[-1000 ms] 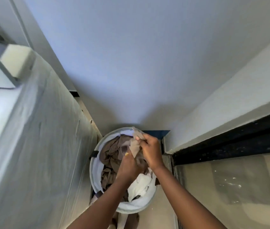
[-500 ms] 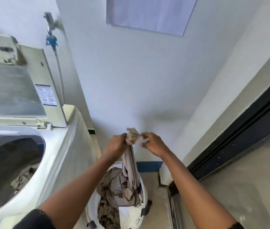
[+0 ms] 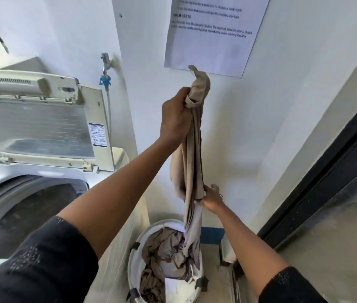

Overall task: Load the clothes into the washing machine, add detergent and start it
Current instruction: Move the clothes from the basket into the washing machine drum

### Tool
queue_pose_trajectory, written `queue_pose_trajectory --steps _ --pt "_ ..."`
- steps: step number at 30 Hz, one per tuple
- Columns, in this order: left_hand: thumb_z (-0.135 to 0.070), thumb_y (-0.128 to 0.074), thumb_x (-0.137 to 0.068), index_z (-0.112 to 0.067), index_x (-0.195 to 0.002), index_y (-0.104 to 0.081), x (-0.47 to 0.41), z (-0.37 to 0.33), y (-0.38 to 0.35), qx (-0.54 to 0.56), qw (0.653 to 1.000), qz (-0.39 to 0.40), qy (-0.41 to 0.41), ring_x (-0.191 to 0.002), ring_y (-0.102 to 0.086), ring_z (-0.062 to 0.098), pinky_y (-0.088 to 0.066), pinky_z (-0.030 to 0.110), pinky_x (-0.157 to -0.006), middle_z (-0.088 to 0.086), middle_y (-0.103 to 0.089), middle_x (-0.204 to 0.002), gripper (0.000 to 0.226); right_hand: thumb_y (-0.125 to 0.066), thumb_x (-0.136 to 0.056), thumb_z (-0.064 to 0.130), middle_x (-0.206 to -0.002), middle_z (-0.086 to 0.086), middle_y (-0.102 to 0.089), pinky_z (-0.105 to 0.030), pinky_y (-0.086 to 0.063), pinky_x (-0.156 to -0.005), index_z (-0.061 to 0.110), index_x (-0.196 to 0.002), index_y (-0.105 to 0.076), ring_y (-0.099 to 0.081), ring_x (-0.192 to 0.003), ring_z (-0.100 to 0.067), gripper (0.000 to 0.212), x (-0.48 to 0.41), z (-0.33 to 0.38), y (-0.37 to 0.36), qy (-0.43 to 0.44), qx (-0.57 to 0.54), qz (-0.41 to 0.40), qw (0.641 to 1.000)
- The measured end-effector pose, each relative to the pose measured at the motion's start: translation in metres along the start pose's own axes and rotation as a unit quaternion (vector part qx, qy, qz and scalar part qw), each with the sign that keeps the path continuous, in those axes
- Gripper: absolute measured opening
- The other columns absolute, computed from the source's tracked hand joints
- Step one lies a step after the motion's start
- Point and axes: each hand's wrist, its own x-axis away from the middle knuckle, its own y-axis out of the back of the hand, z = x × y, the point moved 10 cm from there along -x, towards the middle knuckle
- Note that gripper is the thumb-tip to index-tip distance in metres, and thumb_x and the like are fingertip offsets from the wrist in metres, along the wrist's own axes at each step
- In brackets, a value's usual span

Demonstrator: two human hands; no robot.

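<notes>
Left hand (image 3: 176,115) and right hand (image 3: 212,199) clench a long beige fabric garment (image 3: 195,149) trailing into the round white laundry basket (image 3: 132,265). Loading looks unfinished; detergent and start remain.

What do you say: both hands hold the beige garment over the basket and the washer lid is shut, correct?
No. The head view shows the washer lid raised open, not shut. The left hand and right hand do hold the beige garment over the basket.
</notes>
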Motion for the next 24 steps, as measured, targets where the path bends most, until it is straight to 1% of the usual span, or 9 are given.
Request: queue_pose_trajectory --steps 2,5,8,11,14,17,20,22,24 --pt "0.0 -0.037 -0.078 -0.019 -0.074 -0.051 -0.011 -0.017 0.017 -0.003 0.998 -0.053 -0.032 -0.048 -0.04 -0.005 -0.028 0.011 -0.048 -0.016 -0.039 -0.049 0.024 -0.064 -0.087 0.019 -0.147 -0.014 -0.035 -0.037 -0.035 -0.106 0.011 -0.132 -0.052 -0.033 -0.137 -0.034 0.048 0.001 0.011 0.008 0.023 -0.021 -0.012 0.999" --pt "-0.002 -0.036 -0.079 -0.022 -0.069 -0.052 -0.036 -0.035 0.037 0.028 0.994 -0.1 -0.035 -0.048 -0.039 -0.003 -0.027 0.012 -0.048 -0.017 -0.042 -0.047 0.027 -0.057 -0.092 0.019 -0.115 -0.018 -0.066 -0.034 -0.046 -0.083 0.001 -0.113 -0.065 -0.06 -0.108 -0.032 0.029 0.004 0.04 0.026 0.063 -0.104 -0.056 0.991" --pt "-0.007 -0.033 -0.083 -0.034 -0.068 -0.042 -0.057 -0.045 0.04 -0.028 0.999 -0.039 -0.014 -0.054 -0.036 0.003 -0.029 0.015 -0.051 -0.014 -0.045 -0.058 0.032 -0.049 -0.094 0.019 -0.103 -0.018 -0.067 -0.032 -0.041 -0.075 0.003 -0.099 -0.066 -0.061 -0.098 -0.03 0.024 0.006 0.056 0.049 0.067 -0.115 -0.112 0.985" --pt "-0.016 -0.034 -0.09 -0.023 -0.09 -0.05 -0.065 -0.027 0.034 -0.058 0.997 0.025 0.038 -0.065 -0.049 0.009 -0.038 0.021 -0.062 -0.007 -0.056 -0.078 0.017 -0.041 -0.095 0.012 -0.11 -0.014 -0.066 -0.035 -0.044 -0.088 0.008 -0.101 -0.064 -0.059 -0.105 -0.026 0.024 0.009 0.063 0.073 0.095 -0.192 -0.158 0.964" --pt "-0.025 -0.04 -0.098 -0.02 -0.101 -0.042 -0.05 -0.001 0.009 0.04 0.988 0.125 0.081 -0.067 -0.054 0.0 -0.041 0.017 -0.062 -0.013 -0.055 -0.076 0.006 -0.036 -0.095 0.003 -0.091 -0.007 -0.062 -0.034 -0.038 -0.084 0.016 -0.082 -0.059 -0.052 -0.092 -0.018 0.029 0.018 0.097 0.102 0.163 -0.266 -0.175 0.934" --pt "-0.044 -0.054 -0.09 -0.024 -0.121 -0.034 -0.005 0.071 0.006 0.099 0.959 0.114 0.238 -0.096 -0.058 0.011 -0.046 0.022 -0.074 -0.009 -0.056 -0.104 0.043 -0.032 -0.087 -0.01 -0.08 -0.007 -0.052 -0.032 -0.036 -0.077 0.018 -0.069 -0.048 -0.046 -0.083 -0.017 0.036 0.034 0.138 0.129 0.216 -0.36 -0.163 0.893" --pt "-0.064 -0.04 -0.087 -0.025 -0.14 -0.031 0.092 0.165 0.003 0.209 0.862 0.063 0.457 -0.128 -0.044 0.025 -0.046 0.041 -0.096 0.003 -0.039 -0.145 0.066 -0.033 -0.088 -0.01 -0.077 -0.006 -0.054 -0.03 -0.039 -0.073 0.015 -0.07 -0.051 -0.05 -0.078 -0.018 0.036 0.048 0.167 0.143 0.244 -0.405 -0.149 0.868" --pt "-0.074 -0.02 -0.085 -0.017 -0.139 -0.038 0.166 0.201 -0.021 0.354 0.754 0.043 0.552 -0.129 -0.045 0.029 -0.047 0.044 -0.095 0.008 -0.039 -0.148 0.08 -0.034 -0.092 -0.006 -0.079 -0.007 -0.056 -0.031 -0.04 -0.078 0.014 -0.073 -0.054 -0.051 -0.082 -0.019 0.034 0.055 0.179 0.137 0.243 -0.408 -0.122 0.872" --pt "-0.09 -0.019 -0.069 -0.013 -0.142 -0.038 0.225 0.214 -0.047 0.423 0.646 0.026 0.635 -0.133 -0.04 0.033 -0.034 0.05 -0.109 0.016 -0.04 -0.146 0.107 -0.035 -0.094 -0.001 -0.081 -0.007 -0.058 -0.032 -0.042 -0.079 0.015 -0.075 -0.056 -0.053 -0.082 -0.019 0.033 0.059 0.185 0.124 0.235 -0.387 -0.086 0.887"
